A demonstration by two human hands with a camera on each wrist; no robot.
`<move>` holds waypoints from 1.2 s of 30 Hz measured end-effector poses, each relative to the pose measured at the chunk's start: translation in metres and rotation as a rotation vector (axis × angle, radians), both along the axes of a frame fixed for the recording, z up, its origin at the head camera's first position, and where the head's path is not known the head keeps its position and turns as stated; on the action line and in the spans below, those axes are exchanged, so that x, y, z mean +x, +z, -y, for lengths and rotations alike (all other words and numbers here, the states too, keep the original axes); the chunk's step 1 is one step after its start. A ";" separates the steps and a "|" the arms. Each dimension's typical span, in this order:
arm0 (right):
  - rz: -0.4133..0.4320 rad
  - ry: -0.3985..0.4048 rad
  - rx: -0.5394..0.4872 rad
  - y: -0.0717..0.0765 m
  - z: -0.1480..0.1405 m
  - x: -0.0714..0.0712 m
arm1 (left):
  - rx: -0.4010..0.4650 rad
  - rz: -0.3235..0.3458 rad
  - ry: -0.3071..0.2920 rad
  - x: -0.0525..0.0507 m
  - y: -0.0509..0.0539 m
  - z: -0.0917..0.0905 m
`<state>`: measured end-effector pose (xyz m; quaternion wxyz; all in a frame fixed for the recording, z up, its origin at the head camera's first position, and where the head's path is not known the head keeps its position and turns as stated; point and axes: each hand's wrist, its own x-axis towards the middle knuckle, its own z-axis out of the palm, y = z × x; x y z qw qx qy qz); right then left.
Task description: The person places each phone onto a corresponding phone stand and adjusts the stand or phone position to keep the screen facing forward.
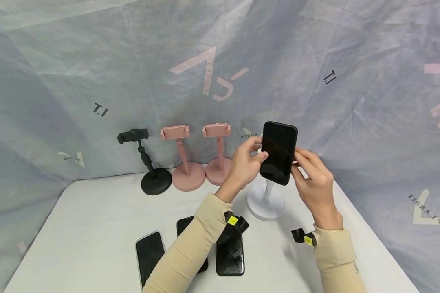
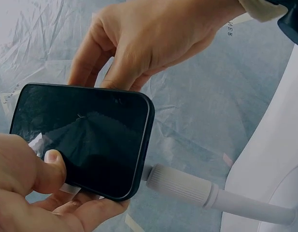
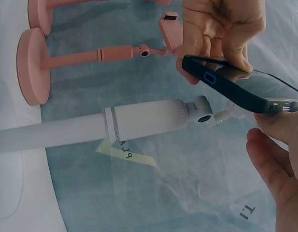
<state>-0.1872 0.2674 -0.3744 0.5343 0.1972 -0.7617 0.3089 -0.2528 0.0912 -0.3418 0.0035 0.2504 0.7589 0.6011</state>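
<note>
With left hand point(image 1: 243, 163) pinches the black phone point(image 1: 279, 152) thumb-over-screen, with right hand point(image 1: 315, 179) touches its opposite edge, too hidden to tell whether gripping, before the top of the white stand point(image 1: 265, 205), right of two pink stands point(image 1: 188, 177) and a black stand point(image 1: 156, 182), beyond three flat-lying phones point(image 1: 230, 256).

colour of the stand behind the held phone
The stand is white, clearest in the head view.

In the head view, the raised phone point(image 1: 278, 154) mostly hides the top of the white stand point(image 1: 265, 202).
</note>
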 end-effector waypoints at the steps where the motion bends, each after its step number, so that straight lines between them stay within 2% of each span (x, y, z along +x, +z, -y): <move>1: -0.003 0.000 0.003 0.000 0.000 0.000 | -0.006 0.002 -0.001 0.000 0.000 0.001; 9: 0.009 0.012 0.030 0.000 -0.004 0.002 | -0.030 -0.011 -0.006 0.001 0.001 0.001; 16: 0.014 0.026 0.097 0.003 -0.010 0.005 | -0.052 -0.031 0.019 0.003 0.002 -0.001; 25: 0.033 0.040 0.146 0.009 -0.015 0.008 | -0.037 -0.073 0.062 0.001 0.002 -0.002; 36: 0.042 0.020 0.149 0.013 -0.017 0.016 | -0.043 -0.087 0.081 0.002 0.000 -0.002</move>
